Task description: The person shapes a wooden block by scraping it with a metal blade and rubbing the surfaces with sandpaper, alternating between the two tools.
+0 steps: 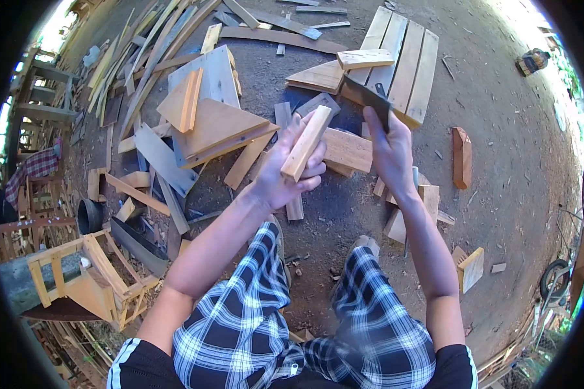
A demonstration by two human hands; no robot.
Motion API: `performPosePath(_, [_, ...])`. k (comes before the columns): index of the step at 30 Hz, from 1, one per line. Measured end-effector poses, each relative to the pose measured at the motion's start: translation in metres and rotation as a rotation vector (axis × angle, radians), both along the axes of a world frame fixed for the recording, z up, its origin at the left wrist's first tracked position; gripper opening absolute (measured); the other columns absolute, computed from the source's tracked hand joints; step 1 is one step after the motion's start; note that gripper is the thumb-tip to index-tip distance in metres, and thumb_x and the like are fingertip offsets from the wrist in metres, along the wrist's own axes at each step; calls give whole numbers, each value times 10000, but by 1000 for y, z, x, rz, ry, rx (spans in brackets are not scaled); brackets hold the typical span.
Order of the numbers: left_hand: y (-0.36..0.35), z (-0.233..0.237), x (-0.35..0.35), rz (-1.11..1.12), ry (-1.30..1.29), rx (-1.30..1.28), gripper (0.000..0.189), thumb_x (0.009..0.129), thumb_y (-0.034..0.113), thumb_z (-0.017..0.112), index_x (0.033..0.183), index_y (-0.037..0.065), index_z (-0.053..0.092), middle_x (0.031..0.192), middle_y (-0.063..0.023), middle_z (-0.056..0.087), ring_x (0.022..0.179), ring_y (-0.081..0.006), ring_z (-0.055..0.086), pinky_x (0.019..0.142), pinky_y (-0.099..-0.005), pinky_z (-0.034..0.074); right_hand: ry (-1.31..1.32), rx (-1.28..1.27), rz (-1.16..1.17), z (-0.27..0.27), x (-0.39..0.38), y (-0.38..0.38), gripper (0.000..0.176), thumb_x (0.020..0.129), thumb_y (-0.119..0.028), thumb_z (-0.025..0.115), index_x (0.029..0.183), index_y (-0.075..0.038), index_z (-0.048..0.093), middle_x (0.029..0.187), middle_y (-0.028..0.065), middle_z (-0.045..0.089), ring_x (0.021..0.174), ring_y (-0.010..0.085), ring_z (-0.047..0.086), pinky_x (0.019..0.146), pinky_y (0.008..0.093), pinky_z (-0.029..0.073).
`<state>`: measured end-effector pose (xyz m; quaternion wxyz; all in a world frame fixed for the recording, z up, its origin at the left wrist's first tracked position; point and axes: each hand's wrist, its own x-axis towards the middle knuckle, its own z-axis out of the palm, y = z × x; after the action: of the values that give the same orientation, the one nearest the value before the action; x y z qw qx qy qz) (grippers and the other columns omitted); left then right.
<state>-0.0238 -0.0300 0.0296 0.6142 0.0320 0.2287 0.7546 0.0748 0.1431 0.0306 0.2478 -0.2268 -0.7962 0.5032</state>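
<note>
My left hand [280, 170] is closed around a short squared stick of pale wood [307, 142], held tilted with its far end up. My right hand [394, 155] grips a broad-bladed knife [365, 96]; its dark flat blade points up and left, and the handle is hidden in my fist. The blade and the wood stick are apart. Beneath and between my hands lies a thick wooden block [347, 149] on the ground. Past the blade sits a slatted wooden panel [402, 61], with a small pale wood piece [365, 59] at its left side.
Stacked boards [220, 126] lie to the left, with long thin strips [152, 58] behind them. A wooden frame [104, 272] stands at lower left. On the right are a reddish wood block [461, 157] and a wood offcut [472, 270]. Smaller scraps dot the dirt ground.
</note>
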Motion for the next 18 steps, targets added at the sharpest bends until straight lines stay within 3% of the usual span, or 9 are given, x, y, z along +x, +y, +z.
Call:
performPosePath(1, [1, -4, -4, 7, -16, -14, 376, 1061, 398, 289, 1299, 147, 435, 700, -22, 422, 495, -67, 327, 390, -186, 314, -7, -4, 7, 2, 2, -2, 275, 1005, -223, 543, 1082, 24, 634, 792, 36, 631, 693, 114, 501, 633, 308, 432])
performPosePath(3, [0, -7, -2, 5, -37, -35, 377, 1062, 401, 285, 1273, 130, 442, 696, -21, 424, 485, -61, 325, 381, -179, 310, -162, -75, -29, 12, 7, -8, 234, 965, -116, 568, 1161, -2, 624, 1070, 221, 681, 1026, 249, 673, 850, 332, 511])
performPosePath(5, [3, -5, 2, 15, 53, -116, 357, 1063, 380, 296, 1211, 98, 456, 692, -16, 425, 490, -53, 335, 379, -170, 316, 154, 183, 72, 10, 4, -18, 327, 922, -46, 584, 1248, -51, 610, 1225, 197, 632, 1156, 282, 616, 956, 362, 495])
performPosePath(9, [-7, -35, -9, -34, 93, 52, 330, 1051, 352, 341, 1185, 99, 505, 786, -21, 554, 551, -69, 493, 427, -211, 427, 155, 450, 149, -9, 3, -49, 469, 809, 15, 608, 1265, -94, 610, 1243, 148, 633, 1199, 307, 584, 1000, 426, 486])
performPosePath(11, [-3, -44, -10, 5, 41, -74, 382, 1030, 364, 369, 1295, 119, 495, 1025, -23, 621, 909, -110, 613, 732, -315, 540, 225, 513, 335, 9, 17, -76, 481, 762, 75, 597, 1227, -45, 636, 1213, 165, 648, 1213, 330, 572, 1025, 428, 464])
performPosePath(13, [-5, -39, -3, 165, 313, -153, 353, 1023, 348, 404, 1287, 134, 500, 1001, -14, 620, 867, -104, 607, 712, -299, 539, 266, 542, 370, 11, 16, -71, 449, 784, 71, 576, 1212, -49, 643, 1216, 160, 649, 1191, 301, 596, 1019, 429, 469])
performPosePath(15, [-8, -50, -16, -141, -16, 300, 321, 1035, 301, 363, 1289, 161, 501, 984, -17, 621, 769, -113, 592, 609, -276, 536, 159, 382, 210, 4, 3, -43, 459, 795, 59, 583, 1232, -72, 635, 1218, 153, 649, 1171, 294, 611, 1011, 434, 474])
performPosePath(17, [-1, -46, -14, -129, -20, 349, 321, 1035, 313, 368, 1282, 162, 506, 999, -12, 620, 819, -117, 610, 596, -313, 554, 92, 256, 128, -7, 1, -31, 479, 783, 87, 576, 1234, -68, 625, 1222, 172, 640, 1176, 311, 603, 1009, 435, 475])
performPosePath(18, [3, -22, -5, 31, 39, -32, 323, 1035, 319, 374, 1280, 154, 507, 982, -13, 623, 823, -114, 621, 605, -317, 560, 164, 372, 188, -2, 5, -40, 462, 794, 91, 549, 1224, -61, 623, 1226, 164, 638, 1160, 307, 610, 989, 443, 491])
